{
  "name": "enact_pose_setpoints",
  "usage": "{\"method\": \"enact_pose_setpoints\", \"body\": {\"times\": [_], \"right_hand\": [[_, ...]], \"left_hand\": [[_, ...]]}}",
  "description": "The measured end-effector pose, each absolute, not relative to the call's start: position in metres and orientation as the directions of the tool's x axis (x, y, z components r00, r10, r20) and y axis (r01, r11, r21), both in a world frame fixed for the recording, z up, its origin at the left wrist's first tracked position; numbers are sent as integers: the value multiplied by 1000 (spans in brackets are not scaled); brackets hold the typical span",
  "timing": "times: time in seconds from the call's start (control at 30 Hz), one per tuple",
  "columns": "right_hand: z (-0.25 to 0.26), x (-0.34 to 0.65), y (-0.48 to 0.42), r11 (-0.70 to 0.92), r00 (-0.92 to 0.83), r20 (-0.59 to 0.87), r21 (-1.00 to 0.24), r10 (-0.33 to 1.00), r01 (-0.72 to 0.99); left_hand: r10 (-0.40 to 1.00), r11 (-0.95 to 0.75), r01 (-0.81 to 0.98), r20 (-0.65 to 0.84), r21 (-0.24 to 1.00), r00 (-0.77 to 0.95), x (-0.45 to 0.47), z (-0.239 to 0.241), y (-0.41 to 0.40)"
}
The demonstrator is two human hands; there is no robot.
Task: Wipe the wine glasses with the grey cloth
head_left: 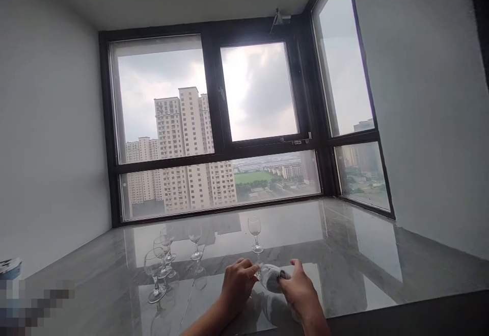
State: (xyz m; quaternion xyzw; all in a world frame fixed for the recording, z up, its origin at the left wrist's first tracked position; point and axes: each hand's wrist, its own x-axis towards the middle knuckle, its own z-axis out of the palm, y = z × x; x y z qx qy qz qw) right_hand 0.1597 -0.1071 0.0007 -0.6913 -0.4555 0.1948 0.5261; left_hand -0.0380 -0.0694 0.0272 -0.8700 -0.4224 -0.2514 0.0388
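A: Where is the wine glass (267, 277) found?
B: It is gripped on its side between both hands, above the desk (344, 254).
A: How is it gripped?
B: The stem end is pinched by the left hand (237, 281) at nine o'clock; a cloth (281, 275) is pressed on by the right hand (301, 290) at three o'clock.

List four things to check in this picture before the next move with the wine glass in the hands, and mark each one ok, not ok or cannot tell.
1. Both hands on the held wine glass: left hand at the stem end, right hand over the bowl. Ok.
2. Grey cloth against the bowl: ok.
3. Held glass clean: cannot tell.
4. Lone upright glass stands apart, beyond the hands: ok.
5. Cluster of upright glasses on the left, clear of the left arm: ok.
6. Marble counter dry: cannot tell, it reflects.
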Motion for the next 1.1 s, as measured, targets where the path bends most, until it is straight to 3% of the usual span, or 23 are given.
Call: {"method": "enact_pose_setpoints", "body": {"times": [0.47, 0.7, 0.97, 1.1], "right_hand": [[18, 149, -120, 72, 493, 298, -902, 817, 426], [34, 136, -124, 173, 563, 378, -908, 735, 383], [36, 128, -125, 250, 644, 368, -929, 671, 271], [34, 124, -125, 316, 688, 307, -941, 658, 117]], "left_hand": [[735, -649, 723, 442, 237, 515, -36, 32, -75], [768, -611, 724, 459, 321, 445, -35, 27, -70], [769, -613, 692, 488, 382, 412, -36, 24, -68], [781, -599, 699, 475, 390, 405, -36, 22, -67]]}}
